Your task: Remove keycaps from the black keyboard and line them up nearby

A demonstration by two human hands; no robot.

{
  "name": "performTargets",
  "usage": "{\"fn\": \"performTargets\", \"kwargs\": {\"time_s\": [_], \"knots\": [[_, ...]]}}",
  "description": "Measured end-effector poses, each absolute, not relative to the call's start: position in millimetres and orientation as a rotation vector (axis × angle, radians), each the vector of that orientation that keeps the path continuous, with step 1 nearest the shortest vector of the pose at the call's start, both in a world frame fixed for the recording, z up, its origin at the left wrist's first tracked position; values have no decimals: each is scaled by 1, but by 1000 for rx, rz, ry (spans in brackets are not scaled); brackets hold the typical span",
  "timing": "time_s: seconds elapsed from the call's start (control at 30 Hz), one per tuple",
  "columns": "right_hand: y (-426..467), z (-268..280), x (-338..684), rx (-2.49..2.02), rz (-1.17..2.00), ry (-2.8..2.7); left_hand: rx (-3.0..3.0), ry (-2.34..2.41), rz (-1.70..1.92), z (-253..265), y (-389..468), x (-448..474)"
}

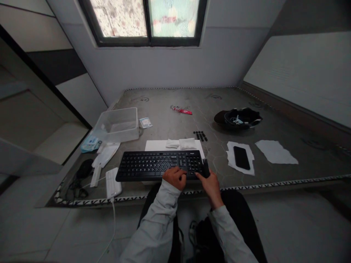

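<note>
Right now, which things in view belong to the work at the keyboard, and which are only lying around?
Likely in the work: keyboard; dark item in the right hand; small black pieces set out nearby.

Apparently just lying about: phone; dark cap; clear plastic box; red item.

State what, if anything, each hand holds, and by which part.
Right hand: a small dark object, by its near end; identity unclear. Left hand: at the keyboard, any hold unclear.
</note>
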State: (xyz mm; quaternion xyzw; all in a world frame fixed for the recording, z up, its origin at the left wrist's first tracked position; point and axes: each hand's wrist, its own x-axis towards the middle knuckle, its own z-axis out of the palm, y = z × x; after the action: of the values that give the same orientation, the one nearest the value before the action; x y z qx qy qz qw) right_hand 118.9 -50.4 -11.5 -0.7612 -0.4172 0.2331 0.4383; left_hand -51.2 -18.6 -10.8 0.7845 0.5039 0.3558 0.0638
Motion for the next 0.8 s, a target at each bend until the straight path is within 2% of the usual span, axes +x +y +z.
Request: {"fn": "performTargets", "kwargs": {"time_s": [0.13,0.23,0.33,0.6,0.8], "knots": [[-49,-1,133,-1925,617,-1119,2388,1527,1067,-4,-21,-53],[-42,16,144,-1911,541,-1052,2382,1527,1078,-5,-19,-53],[-26,36,152,-1832,617,-953,2395,1529,1123,-7,-17,-52],[19,45,144,-999,840,-776,2474,1575,1169,6,-10,-45],[32,42,125,-805,1059,-639,2489,1710,1014,11,5,-26]]}}
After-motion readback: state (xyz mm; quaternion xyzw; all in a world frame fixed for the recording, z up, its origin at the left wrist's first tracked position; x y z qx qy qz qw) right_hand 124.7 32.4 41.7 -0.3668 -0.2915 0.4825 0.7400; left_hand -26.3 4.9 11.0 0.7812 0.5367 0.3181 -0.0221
